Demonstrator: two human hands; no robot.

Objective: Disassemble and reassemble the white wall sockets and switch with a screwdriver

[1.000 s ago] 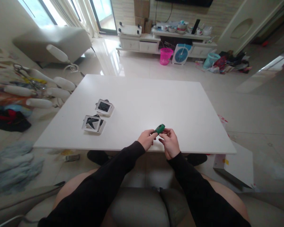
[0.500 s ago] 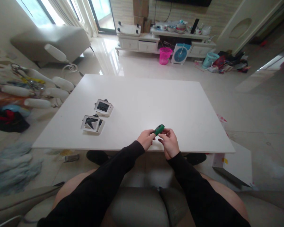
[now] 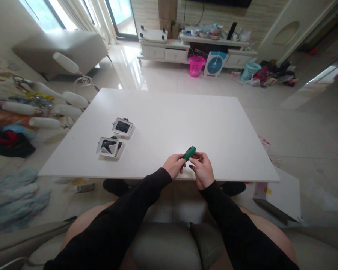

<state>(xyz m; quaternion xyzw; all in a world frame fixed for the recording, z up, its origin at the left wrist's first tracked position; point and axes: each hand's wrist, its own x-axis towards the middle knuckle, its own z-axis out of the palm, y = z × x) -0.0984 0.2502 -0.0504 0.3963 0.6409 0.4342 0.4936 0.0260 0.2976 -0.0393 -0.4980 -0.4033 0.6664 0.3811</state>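
Just above the front edge of the white table, my left hand is closed around the lower end of a green screwdriver with dark parts on its thick handle. The handle points up and to the right; its lower end is hidden by my fingers. My right hand is on the other side, fingers bent, thumb and fingertips pinching at the handle's right side. Farther left on the table lie two white-framed boxes with dark insides, a nearer box and a farther box.
A white lamp with several long shades stands off the table's left edge. On the floor at the right is a white box. Across the room are a pink basket, a blue fan and a low cabinet.
The screwdriver's handle has tilted slightly higher between my hands. My right hand has shifted a little. The boxes stay where they were.
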